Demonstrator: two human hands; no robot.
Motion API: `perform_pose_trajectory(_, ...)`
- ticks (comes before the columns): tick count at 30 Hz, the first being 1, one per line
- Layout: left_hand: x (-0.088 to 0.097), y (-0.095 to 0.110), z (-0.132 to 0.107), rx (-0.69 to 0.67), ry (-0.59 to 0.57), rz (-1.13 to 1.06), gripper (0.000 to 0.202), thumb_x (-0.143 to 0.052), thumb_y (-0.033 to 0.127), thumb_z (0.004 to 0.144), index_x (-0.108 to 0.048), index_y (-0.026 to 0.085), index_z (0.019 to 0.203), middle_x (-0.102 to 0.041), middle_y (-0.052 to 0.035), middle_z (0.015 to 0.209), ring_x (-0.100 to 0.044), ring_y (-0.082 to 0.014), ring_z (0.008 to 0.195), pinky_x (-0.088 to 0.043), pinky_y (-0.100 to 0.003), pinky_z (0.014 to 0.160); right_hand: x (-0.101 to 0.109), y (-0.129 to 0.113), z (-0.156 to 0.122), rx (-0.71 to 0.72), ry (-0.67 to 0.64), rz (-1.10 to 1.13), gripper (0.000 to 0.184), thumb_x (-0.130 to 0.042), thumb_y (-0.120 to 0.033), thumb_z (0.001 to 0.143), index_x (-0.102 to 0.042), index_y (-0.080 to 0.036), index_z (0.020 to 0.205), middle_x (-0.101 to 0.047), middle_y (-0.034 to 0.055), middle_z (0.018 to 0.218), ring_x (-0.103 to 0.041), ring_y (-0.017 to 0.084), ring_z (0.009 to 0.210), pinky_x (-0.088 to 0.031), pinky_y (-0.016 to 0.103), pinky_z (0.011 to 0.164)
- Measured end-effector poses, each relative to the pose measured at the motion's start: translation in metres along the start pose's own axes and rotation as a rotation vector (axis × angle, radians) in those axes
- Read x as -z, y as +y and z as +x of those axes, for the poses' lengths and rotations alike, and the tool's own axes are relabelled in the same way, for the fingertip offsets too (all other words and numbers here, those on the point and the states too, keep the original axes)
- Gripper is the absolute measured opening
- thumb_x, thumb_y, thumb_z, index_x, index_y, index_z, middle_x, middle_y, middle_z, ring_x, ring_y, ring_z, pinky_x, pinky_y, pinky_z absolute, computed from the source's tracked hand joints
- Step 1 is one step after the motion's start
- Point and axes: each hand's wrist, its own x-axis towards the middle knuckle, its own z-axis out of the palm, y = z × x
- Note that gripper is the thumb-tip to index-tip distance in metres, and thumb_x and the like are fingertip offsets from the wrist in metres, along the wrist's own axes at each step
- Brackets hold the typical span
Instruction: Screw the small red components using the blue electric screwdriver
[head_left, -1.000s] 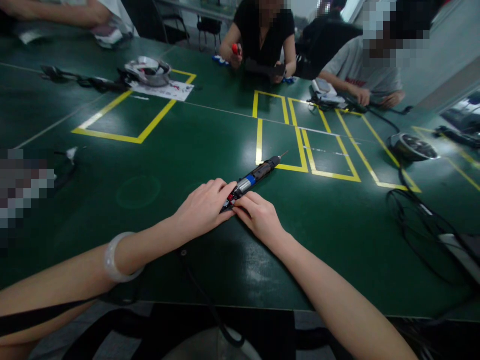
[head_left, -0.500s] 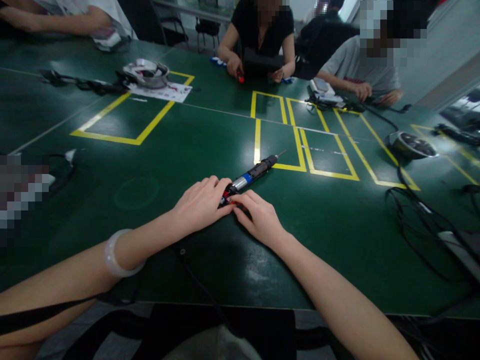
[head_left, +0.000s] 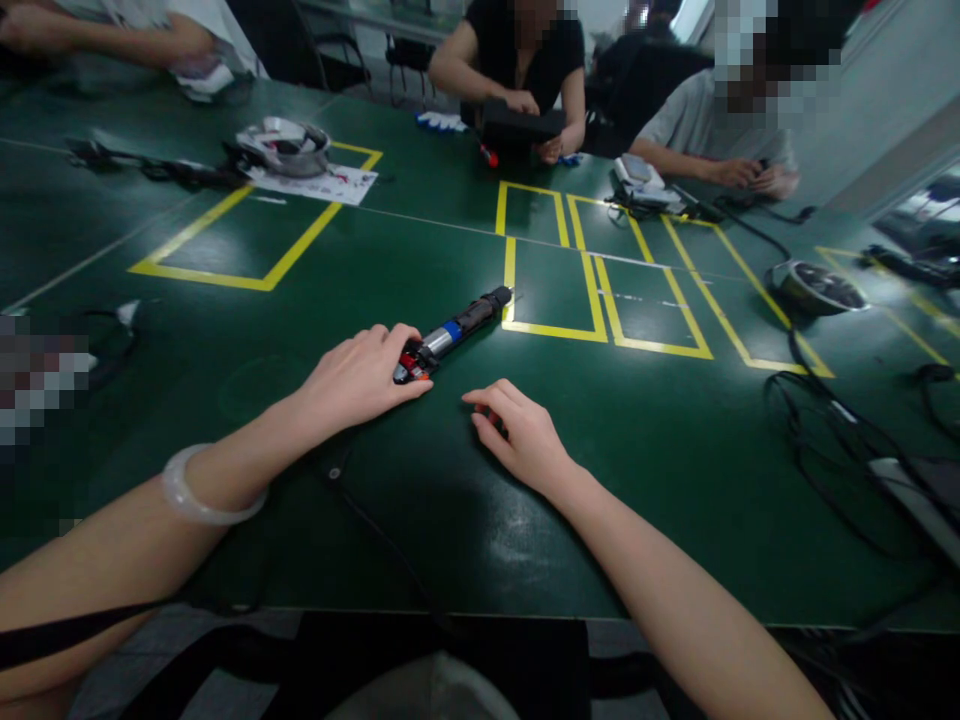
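Cable with a white plug (head_left: 127, 313) opens things at far left, well apart from our landmark, the driver-like tool (head_left: 452, 331). A pale bangle (head_left: 180, 492) comes next, nearer the wearer than the tool, and beyond the tool to its left a metal bowl (head_left: 313, 160) stands on a white sheet (head_left: 345, 187).

Now the left hand (head_left: 360, 372), right at the tool's rear end: its grip is closed around the body, thumb on the near side, fingers over the far side, red parts showing between them. The tool slants away to the right, on or just above the green surface (head_left: 675, 480); contact can't be told. Its front end meets a strip of the yellow tape outline (head_left: 555, 332).

Just right of the tool's rear, and nearer, the right hand (head_left: 521, 435): fingers loosely curled, thumb parted from them, nothing visible in that grip.

Good handling here, I'd judge, means a steady, even left hold so the round body can't roll, fingertips off the thin end; any right-hand touch is best light and from the side, or the front may swing.

Beyond the tool, a co-worker handles a dark box (head_left: 525, 122); far right of it, a round metal dish (head_left: 796, 298).
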Motion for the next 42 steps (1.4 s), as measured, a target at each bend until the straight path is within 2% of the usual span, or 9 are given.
perform_pose_trajectory(6,0.006,-0.044,0.015,0.192,0.003,0.0,0.071,-0.05,0.069,0.087,-0.048,0.019,0.137,-0.06,-0.0195,0.119,-0.061,-0.0384,0.107,-0.05,-0.047,0.083,0.001,0.002,-0.001,-0.004,-0.005,0.012,0.021,-0.049,-0.02,0.099,-0.062,-0.022,0.115,-0.064,0.006,0.105,-0.063,0.016,0.09,-0.051,0.027,0.075)
perform_pose_trajectory(11,0.011,-0.088,0.025,0.311,-0.049,0.002,0.08,-0.045,0.073,0.089,-0.04,0.013,0.142,-0.056,-0.0226,0.128,-0.057,-0.0359,0.109,-0.048,-0.046,0.086,0.001,0.003,-0.001,0.0,-0.007,0.014,0.02,-0.049,-0.021,0.099,-0.063,-0.021,0.113,-0.064,0.0061,0.105,-0.063,0.015,0.089,-0.05,0.027,0.075)
perform_pose_trajectory(14,0.012,-0.115,0.028,0.401,-0.055,0.004,0.084,-0.044,0.076,0.088,-0.039,0.013,0.143,-0.054,-0.0211,0.132,-0.055,-0.0344,0.109,-0.047,-0.046,0.086,0.002,0.002,-0.001,-0.002,-0.01,0.02,0.019,-0.049,-0.02,0.099,-0.064,-0.02,0.112,-0.064,0.0064,0.104,-0.063,0.015,0.088,-0.051,0.027,0.075)
perform_pose_trajectory(18,0.009,-0.15,0.028,0.507,-0.034,0.024,0.098,-0.035,0.088,0.081,-0.038,0.014,0.145,-0.051,-0.0188,0.133,-0.053,-0.034,0.108,-0.044,-0.045,0.085,0.003,0.001,0.0,-0.008,-0.02,0.016,0.019,-0.049,-0.02,0.098,-0.064,-0.021,0.111,-0.065,0.0063,0.105,-0.063,0.016,0.09,-0.051,0.027,0.077)
perform_pose_trajectory(22,0.006,-0.178,0.023,0.604,0.022,0.002,0.103,-0.035,0.093,0.077,-0.038,0.016,0.145,-0.047,-0.0149,0.139,-0.051,-0.0372,0.117,-0.042,-0.046,0.089,0.002,0.0,0.0,-0.007,-0.028,0.02,0.019,-0.049,-0.019,0.098,-0.064,-0.021,0.11,-0.065,0.0062,0.105,-0.063,0.016,0.091,-0.051,0.027,0.076)
perform_pose_trajectory(25,0.006,-0.184,0.018,0.63,0.081,-0.019,0.102,-0.039,0.09,0.077,-0.04,0.013,0.145,-0.045,-0.0156,0.144,-0.048,-0.0419,0.123,-0.041,-0.052,0.094,0.001,0.001,0.0,-0.002,-0.033,0.026,0.019,-0.05,-0.019,0.098,-0.064,-0.021,0.11,-0.065,0.006,0.105,-0.063,0.015,0.091,-0.051,0.026,0.077)
perform_pose_trajectory(29,0.007,-0.179,0.017,0.661,0.119,0.071,0.104,-0.043,0.087,0.076,-0.049,0.006,0.141,-0.049,-0.0261,0.14,-0.049,-0.0443,0.12,-0.043,-0.06,0.093,0.001,0.003,0.0,0.006,-0.029,0.025,0.018,-0.051,-0.019,0.098,-0.065,-0.019,0.109,-0.065,0.0063,0.104,-0.063,0.015,0.09,-0.051,0.026,0.075)
perform_pose_trajectory(34,0.003,-0.176,0.019,0.571,0.217,0.154,0.1,-0.049,0.08,0.076,-0.054,0.002,0.138,-0.05,-0.0311,0.136,-0.049,-0.0423,0.117,-0.044,-0.061,0.093,0.0,0.004,-0.001,0.008,-0.029,0.02,0.018,-0.051,-0.019,0.098,-0.065,-0.02,0.109,-0.065,0.0062,0.105,-0.063,0.015,0.091,-0.051,0.026,0.076)
perform_pose_trajectory(42,0.001,-0.171,0.019,0.531,0.248,0.213,0.082,-0.056,0.062,0.084,-0.054,-0.002,0.136,-0.05,-0.0309,0.132,-0.049,-0.0411,0.117,-0.045,-0.059,0.094,0.001,0.002,0.0,0.007,-0.04,0.017,0.017,-0.051,-0.018,0.097,-0.065,-0.019,0.108,-0.065,0.0063,0.105,-0.063,0.015,0.089,-0.051,0.026,0.075)
